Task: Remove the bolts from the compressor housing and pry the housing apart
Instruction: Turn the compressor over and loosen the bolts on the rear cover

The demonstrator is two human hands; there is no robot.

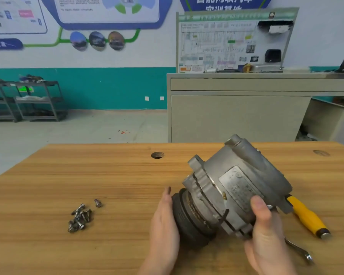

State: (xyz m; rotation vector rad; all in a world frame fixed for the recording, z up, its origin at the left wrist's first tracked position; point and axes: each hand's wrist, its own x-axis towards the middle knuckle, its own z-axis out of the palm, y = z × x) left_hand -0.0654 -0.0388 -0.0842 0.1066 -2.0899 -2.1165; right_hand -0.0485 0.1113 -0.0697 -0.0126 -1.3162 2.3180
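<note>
So the bolts (80,217) look to be out already, sitting in a small heap on the near-left of the wooden workbench (107,175), with one stray bolt (98,202) just beside the pile. My read is that the job is now at the prying stage.

The AC compressor (232,187) is on the right half of the bench, tilted, with its dark grooved pulley (189,221) pointing near-left and the body angled up toward the far right. The left hand (164,221) lies flat against the pulley face with fingers straight, just bracing it. The right hand (266,233) is wrapped around the near side of the housing, thumb on top next to the label plate (239,187).

The casting is dull grey, a bit grimy, and there's a visible seam line between the front flange and the main body (I can't tell if it has opened at all).

Next move, I'd guess: grab the yellow-handled screwdriver (306,217) lying right behind the compressor, work the tip into that seam and lever gently. A wrench (298,250) is by the right wrist too.
</note>
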